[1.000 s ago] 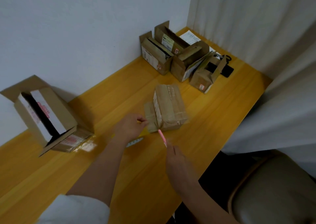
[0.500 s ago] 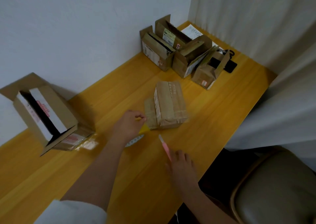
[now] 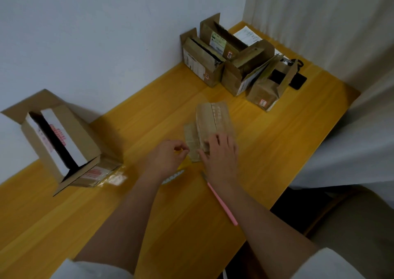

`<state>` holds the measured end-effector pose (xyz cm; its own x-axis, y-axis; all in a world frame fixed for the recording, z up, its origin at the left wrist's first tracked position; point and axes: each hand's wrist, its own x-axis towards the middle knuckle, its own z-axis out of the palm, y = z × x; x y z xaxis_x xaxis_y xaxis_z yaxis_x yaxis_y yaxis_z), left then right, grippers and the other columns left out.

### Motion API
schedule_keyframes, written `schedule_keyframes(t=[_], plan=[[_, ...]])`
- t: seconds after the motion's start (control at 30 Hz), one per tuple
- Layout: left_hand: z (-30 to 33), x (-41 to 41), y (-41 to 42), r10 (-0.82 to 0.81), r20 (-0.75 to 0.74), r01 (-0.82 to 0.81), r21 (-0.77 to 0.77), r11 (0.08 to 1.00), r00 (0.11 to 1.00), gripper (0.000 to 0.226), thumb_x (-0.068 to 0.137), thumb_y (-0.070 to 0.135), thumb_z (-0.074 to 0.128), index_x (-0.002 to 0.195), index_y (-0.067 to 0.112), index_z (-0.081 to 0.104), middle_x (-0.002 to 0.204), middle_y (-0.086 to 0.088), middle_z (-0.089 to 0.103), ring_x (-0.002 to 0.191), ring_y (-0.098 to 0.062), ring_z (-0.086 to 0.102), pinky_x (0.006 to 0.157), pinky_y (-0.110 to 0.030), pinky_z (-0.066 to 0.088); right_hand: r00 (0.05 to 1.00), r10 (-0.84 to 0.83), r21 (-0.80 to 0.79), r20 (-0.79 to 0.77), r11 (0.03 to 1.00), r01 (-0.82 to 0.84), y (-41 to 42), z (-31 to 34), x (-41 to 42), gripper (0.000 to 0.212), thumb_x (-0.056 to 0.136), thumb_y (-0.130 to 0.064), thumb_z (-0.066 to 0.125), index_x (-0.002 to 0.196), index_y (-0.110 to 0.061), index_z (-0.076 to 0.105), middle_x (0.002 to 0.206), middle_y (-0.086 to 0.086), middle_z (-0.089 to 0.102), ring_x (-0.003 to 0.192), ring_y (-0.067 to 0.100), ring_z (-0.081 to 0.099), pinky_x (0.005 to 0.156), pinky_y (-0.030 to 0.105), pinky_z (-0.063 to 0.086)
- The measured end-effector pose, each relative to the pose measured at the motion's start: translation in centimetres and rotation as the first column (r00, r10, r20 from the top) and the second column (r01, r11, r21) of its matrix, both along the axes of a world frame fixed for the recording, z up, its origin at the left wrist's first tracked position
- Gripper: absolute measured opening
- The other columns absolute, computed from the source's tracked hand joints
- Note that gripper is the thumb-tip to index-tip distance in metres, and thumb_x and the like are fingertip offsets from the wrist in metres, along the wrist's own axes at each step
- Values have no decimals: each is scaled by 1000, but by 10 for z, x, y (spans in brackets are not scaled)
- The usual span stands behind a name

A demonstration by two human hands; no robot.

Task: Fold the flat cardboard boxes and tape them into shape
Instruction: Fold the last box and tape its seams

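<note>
**Q:** Head view: where is the work, and what is each hand doing?

**A:** The small box (image 3: pixel 213 127) lies on the bench (image 3: pixel 149 225), near its middle. The right hand (image 3: pixel 220 155) rests on the box's near end, fingers spread and fairly straight, pressing down. The left hand (image 3: pixel 165 158) is just beside the box's near left corner, fingers curled with the tips pinched together, apparently on a strip of tape (image 3: pixel 182 165); the blur leaves that uncertain. A pink cutter (image 3: pixel 221 201) lies loose on the bench beside the right forearm.

**Q:** How should this step be done well?

**A:** Hold the flaps flat and square with the right palm. Draw the tape taut, lay it along the seam, then smooth from the centre outward. Leave the cutter within reach.

**Q:** What writing can be read?

**A:** None legibly. The large open box (image 3: pixel 61 142) at left carries red print on white. The group of open boxes (image 3: pixel 234 65) at the far corner shows shipping labels and small red stickers. A printed sheet (image 3: pixel 247 36) lies behind them. All text is too small to read.
</note>
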<state>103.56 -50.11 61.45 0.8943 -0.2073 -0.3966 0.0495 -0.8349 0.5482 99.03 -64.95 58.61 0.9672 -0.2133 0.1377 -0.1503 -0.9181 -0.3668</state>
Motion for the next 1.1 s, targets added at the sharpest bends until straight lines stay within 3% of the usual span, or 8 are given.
schedule_keyframes(t=[0.43, 0.57, 0.63, 0.7, 0.77, 0.87, 1.0, 1.1], plan=[[-4, -18, 58, -57, -91, 48, -100, 994, 994, 19, 93, 17, 64, 78, 29, 65, 92, 9, 63, 90, -11, 59, 82, -34, 49, 997, 51, 19, -60, 999, -50, -7, 8, 2, 50, 75, -46, 76, 112, -18, 57, 117, 5, 50, 110, 27, 47, 96, 44, 38], [-3, -28, 65, -4, -43, -2, -131, 991, 999, 29, 91, 17, 66, 73, 39, 62, 92, 14, 63, 93, -13, 61, 85, -38, 50, 958, 195, -58, 211, 981, -186, 7, 23, -26, 45, 83, -48, 65, 116, -20, 54, 117, 6, 48, 105, 22, 45, 86, 35, 42], [-2, -33, 64, 8, -15, -10, -132, 991, 1000, 31, 90, 18, 67, 71, 41, 60, 92, 15, 61, 96, -15, 61, 88, -39, 49, 962, 271, 238, 25, 933, -269, 24, 15, -39, 38, 90, -41, 60, 119, -16, 57, 115, 4, 53, 106, 19, 48, 89, 30, 42], [-1, -37, 61, 21, -10, -22, -119, 993, 1000, 30, 91, 21, 67, 72, 43, 59, 95, 14, 59, 97, -14, 59, 89, -40, 49, 903, 265, 645, -337, 764, 16, 41, 7, -44, 46, 92, -42, 62, 128, -13, 58, 121, 3, 59, 113, 17, 53, 95, 30, 44], [-2, -41, 60, 24, -10, -24, -94, 995, 1000, 27, 92, 28, 66, 74, 47, 58, 102, 9, 58, 98, -15, 59, 88, -41, 49, 855, 241, 772, -458, 586, 248, 52, -1, -43, 39, 90, -37, 67, 117, -9, 66, 114, 6, 67, 106, 15, 61, 89, 28, 49], [0, -49, 63, 24, 34, -21, -81, 997, 999, 19, 88, 36, 69, 100, 48, 62, 114, 7, 49, 103, -15, 58, 84, -31, 48, 887, 222, 801, -404, 555, 226, 61, -6, -44, 15, 90, -22, 70, 87, -8, 67, 91, 7, 71, 82, 12, 61, 66, 16, 43], [13, -63, 85, 126, 22, -117, -233, 965, 992, 117, 51, 58, 85, 147, 52, 17, 126, 11, 34, 105, -7, 53, 86, -26, 49, 895, 157, 720, -418, 657, 221, 59, -13, -43, 21, 93, -27, 64, 75, -18, 58, 82, 4, 66, 77, 14, 58, 66, 28, 43], [10, -79, 104, 5, -18, -7, -109, 994, 1000, 115, 46, 50, 92, 138, 51, 24, 134, 16, 34, 123, -5, 39, 100, -27, 38, 871, 109, 726, -479, 607, 324, 56, -22, -44, 26, 95, -31, 60, 72, -21, 55, 84, 4, 67, 82, 21, 64, 70, 33, 51]])
